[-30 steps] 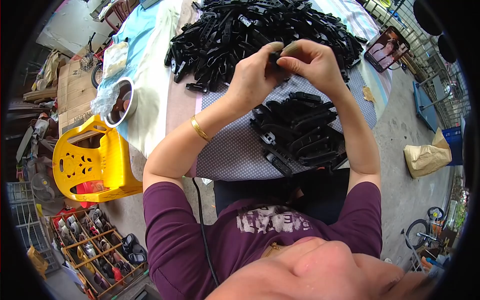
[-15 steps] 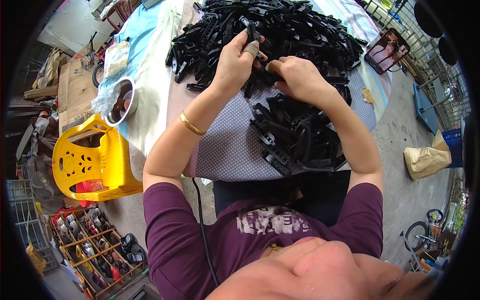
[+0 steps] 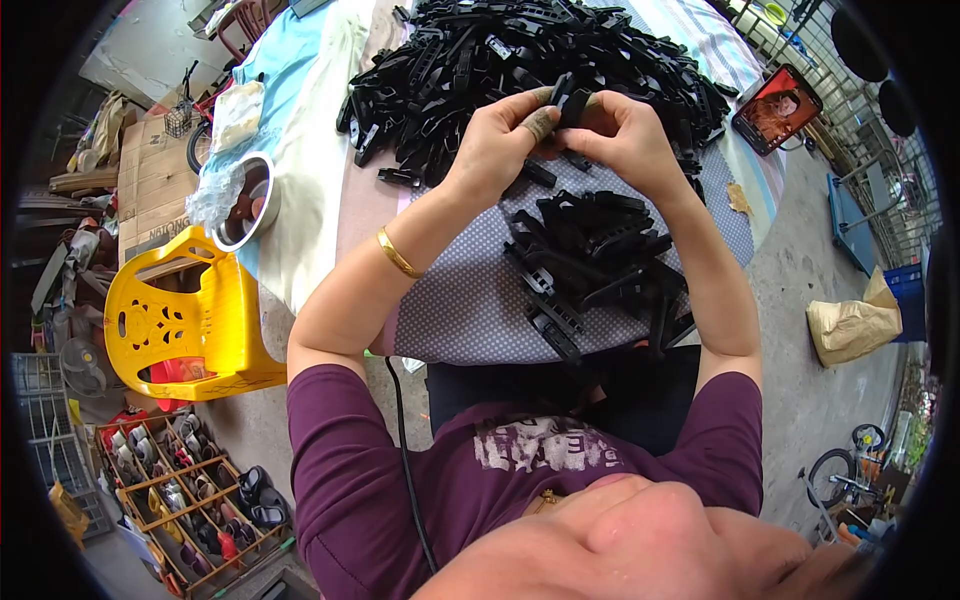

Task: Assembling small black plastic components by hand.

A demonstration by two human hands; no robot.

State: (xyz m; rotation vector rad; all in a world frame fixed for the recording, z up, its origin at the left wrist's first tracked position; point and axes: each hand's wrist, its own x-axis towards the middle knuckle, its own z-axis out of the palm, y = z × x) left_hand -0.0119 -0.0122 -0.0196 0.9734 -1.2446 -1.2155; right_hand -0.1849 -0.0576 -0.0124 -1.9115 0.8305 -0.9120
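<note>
Head view: left hand [image 3: 497,145] and right hand [image 3: 632,143] pinch 1 black part [image 3: 571,106] while 1 round bowl [image 3: 272,212] holds reddish-brown things [image 3: 243,208].

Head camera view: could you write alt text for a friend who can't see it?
A person's left hand and right hand hold a small black part together over a cloth-covered table. A large heap of black parts lies beyond, a smaller pile nearer the person; a yellow chair stands at left, a phone at right.

Smooth plastic pieces [image 3: 598,252], faintly glossy
</note>
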